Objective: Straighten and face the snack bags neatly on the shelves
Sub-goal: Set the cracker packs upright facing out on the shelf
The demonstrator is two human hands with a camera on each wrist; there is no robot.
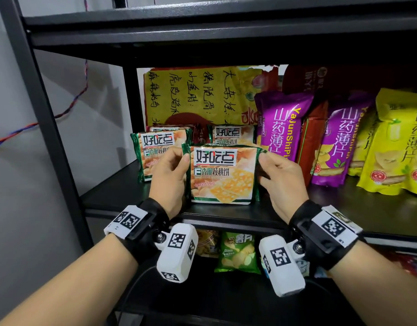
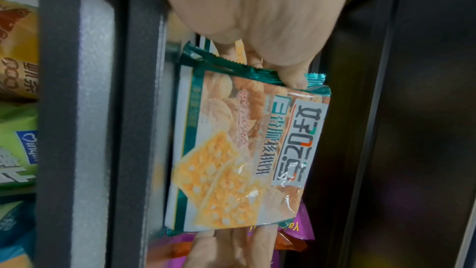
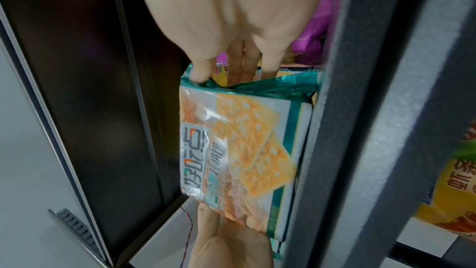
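Black metal shelving unit (image 1: 226,215) against a pale grey wall (image 1: 12,161), from which a twisted red-and-blue wire (image 1: 62,111) hangs. On the middle shelf, the front walnut-biscuit bag (image 1: 222,175) stands upright, label forward, near the front edge. The left hand (image 1: 168,177) pinches its left seam; the right hand (image 1: 281,177) pinches its right seam. Two matching bags (image 1: 155,151) stand behind; purple yam-chip bags (image 1: 282,128) and yellow bags (image 1: 395,147) stand to the right.
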